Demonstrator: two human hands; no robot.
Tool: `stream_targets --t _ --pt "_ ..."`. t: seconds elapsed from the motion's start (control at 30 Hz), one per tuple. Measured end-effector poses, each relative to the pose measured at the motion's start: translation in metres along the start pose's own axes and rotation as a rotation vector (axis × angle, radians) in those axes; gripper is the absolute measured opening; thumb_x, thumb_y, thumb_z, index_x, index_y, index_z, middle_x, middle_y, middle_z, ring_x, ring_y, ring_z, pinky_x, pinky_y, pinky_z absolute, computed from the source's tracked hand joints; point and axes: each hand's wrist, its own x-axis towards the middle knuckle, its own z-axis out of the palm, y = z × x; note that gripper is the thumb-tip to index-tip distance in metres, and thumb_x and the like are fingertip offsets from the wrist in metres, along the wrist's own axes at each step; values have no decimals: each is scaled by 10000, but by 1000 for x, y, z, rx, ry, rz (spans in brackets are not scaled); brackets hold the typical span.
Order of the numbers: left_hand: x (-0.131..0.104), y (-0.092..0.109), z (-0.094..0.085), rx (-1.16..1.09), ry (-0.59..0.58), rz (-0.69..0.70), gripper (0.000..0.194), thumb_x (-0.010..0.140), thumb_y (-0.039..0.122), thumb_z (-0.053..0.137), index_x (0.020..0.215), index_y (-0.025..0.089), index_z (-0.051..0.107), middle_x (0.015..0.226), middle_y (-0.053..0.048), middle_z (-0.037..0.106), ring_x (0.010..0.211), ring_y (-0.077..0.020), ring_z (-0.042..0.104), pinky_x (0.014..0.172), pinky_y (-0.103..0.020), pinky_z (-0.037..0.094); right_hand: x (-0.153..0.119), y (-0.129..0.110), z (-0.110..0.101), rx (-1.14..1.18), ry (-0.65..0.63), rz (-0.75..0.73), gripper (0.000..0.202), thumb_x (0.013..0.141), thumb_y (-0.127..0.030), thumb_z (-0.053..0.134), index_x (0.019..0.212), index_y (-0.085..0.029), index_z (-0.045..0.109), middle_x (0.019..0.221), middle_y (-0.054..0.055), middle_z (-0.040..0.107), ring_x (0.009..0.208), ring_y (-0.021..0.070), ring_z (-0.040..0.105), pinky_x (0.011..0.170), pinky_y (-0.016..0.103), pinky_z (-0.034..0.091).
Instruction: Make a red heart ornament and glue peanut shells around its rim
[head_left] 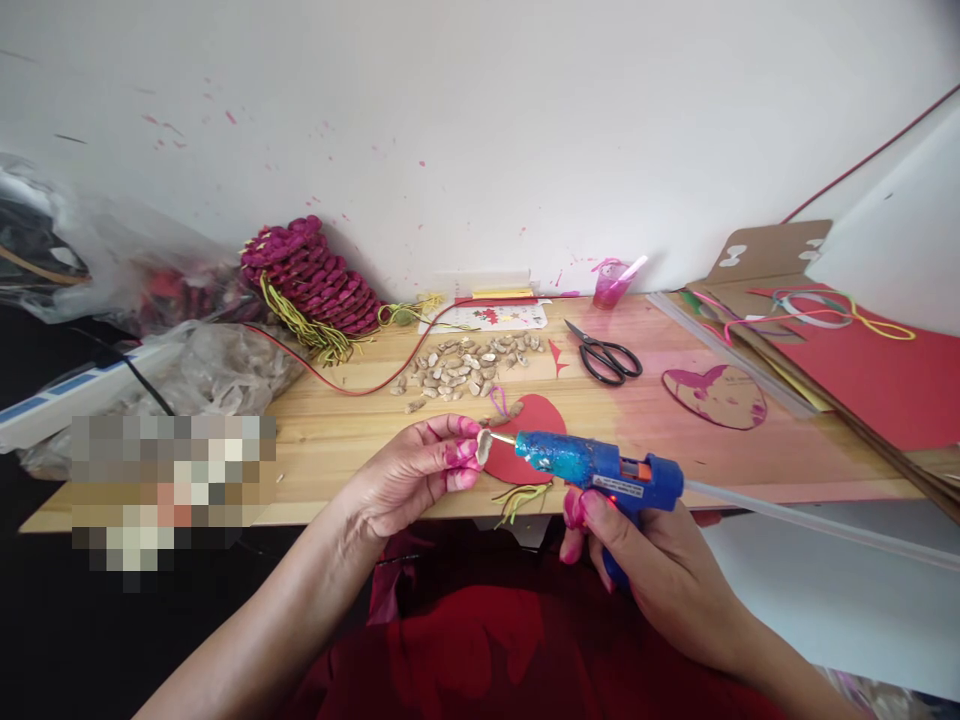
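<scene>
We are pinching a peanut shell (484, 447) in our left hand (420, 468) and gripping a hot-glue gun (589, 464) in our right hand (645, 550).

On the desk (341, 440), peanut shells (452, 380) lie mid-surface, card cutout (537, 418) before them near front edge, hot glue gun (585, 462) above that edge, scissors (590, 344) right of shells, cup (610, 291) behind scissors at back edge, cardboard heart (716, 396) farther right, plastic bag (225, 365) at left end.
</scene>
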Motion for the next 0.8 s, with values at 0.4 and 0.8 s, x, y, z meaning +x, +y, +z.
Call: stream_targets --t 0.4,0.8 --pt "3 -3 -3 -108 4 66 321 636 128 894 896 123 707 768 -7 688 621 -84 650 574 -167 581 -7 -3 -2 -90 -32 -30 382 1000 -467 465 803 -207 665 809 48 690 551 118 560 479 247 464" --pt "2 -4 -3 -88 -19 73 280 679 140 870 891 118 688 742 2 686 579 -78 647 575 -163 575 -7 -5 0 -123 -29 -48 399 995 -461 472 762 -202 666 770 43 683 526 116 544 472 254 444"
